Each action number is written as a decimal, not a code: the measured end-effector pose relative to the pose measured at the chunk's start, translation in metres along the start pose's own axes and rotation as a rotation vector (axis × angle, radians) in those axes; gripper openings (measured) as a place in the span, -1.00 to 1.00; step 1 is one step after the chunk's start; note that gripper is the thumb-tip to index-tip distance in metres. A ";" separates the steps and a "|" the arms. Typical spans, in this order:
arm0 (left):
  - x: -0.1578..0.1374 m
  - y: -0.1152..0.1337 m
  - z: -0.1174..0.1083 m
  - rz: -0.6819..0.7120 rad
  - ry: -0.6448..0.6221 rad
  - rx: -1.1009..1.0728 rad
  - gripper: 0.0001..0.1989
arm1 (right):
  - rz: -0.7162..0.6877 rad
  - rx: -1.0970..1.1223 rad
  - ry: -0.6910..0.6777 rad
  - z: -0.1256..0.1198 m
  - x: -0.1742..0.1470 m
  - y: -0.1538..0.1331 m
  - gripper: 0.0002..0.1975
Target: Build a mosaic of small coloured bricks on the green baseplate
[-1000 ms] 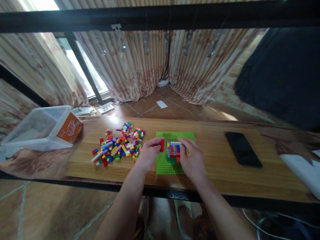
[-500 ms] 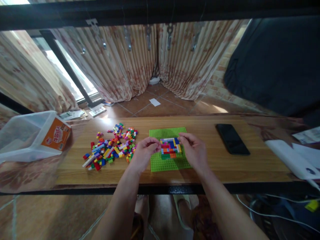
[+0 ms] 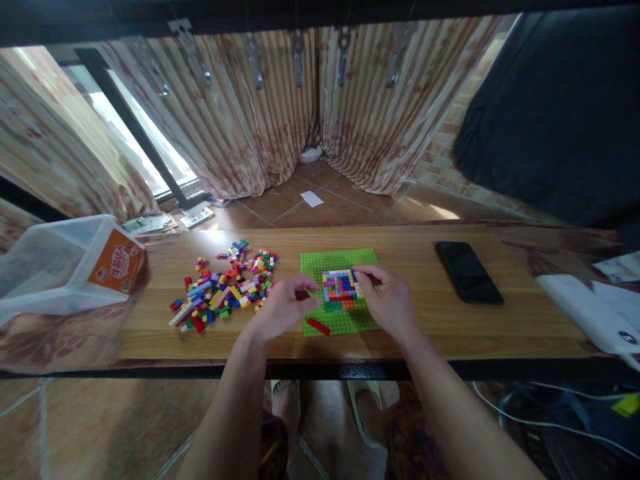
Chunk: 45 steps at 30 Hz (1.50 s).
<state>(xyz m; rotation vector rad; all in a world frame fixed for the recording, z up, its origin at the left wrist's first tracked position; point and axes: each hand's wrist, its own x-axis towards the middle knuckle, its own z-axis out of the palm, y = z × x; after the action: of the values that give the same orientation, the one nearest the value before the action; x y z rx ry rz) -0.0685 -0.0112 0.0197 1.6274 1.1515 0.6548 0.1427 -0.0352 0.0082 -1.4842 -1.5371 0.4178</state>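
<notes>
A green studded baseplate lies on the wooden table, with a flat build of many-coloured toy bricks over its middle. My left hand is just left of the build, its thumb and fingers apart with nothing between them. At the build's upper right corner, the thumb and index finger of my right hand close on its edge, by a blue brick. A long red brick rests loose near the front left of the baseplate, below my left fingers.
Loose bricks spread in a heap on the left of the table. A clear plastic tub with an orange label stands beyond the left end. To the right lie a black phone and a white device.
My left hand has opened and drawn slightly back. The long red brick now lies on the baseplate's front left. My right hand keeps to the build's upper right corner.
</notes>
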 end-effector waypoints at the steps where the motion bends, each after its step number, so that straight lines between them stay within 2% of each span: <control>1: -0.005 0.002 -0.003 0.003 -0.078 0.088 -0.78 | 0.000 -0.002 0.013 -0.001 0.000 0.000 -0.77; 4: -0.019 0.005 -0.006 0.029 -0.203 0.344 -0.75 | 0.004 -0.002 0.051 -0.005 0.001 0.002 -0.78; 7: -0.027 0.002 -0.003 0.050 -0.220 0.496 -0.77 | 0.011 -0.004 0.071 -0.008 0.002 0.004 -0.77; 10: -0.029 -0.001 0.000 0.083 -0.197 0.537 -0.84 | 0.025 0.010 0.086 -0.009 0.002 0.005 -0.77; 18: -0.024 0.003 -0.001 0.120 -0.154 0.470 -0.96 | 0.025 0.008 0.062 -0.005 0.003 0.006 -0.75; 23: -0.016 0.003 0.002 0.102 -0.036 0.402 -0.90 | 0.011 -0.001 0.029 -0.004 0.001 0.003 -0.75; 31: -0.002 -0.006 0.006 0.096 0.134 0.330 -0.93 | -0.010 -0.034 -0.013 -0.002 0.001 0.003 -0.76; 38: -0.003 -0.004 0.010 0.130 0.123 0.165 -0.94 | -0.019 -0.062 -0.017 -0.001 0.001 0.005 -0.76; 45: -0.004 0.002 0.012 0.162 0.216 0.169 -0.93 | -0.030 -0.068 -0.029 0.001 0.000 0.004 -0.75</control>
<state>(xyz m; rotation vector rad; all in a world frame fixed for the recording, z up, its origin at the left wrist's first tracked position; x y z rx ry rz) -0.0594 -0.0195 0.0180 1.8411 1.2667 0.8744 0.1446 -0.0338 0.0046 -1.5111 -1.6082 0.3741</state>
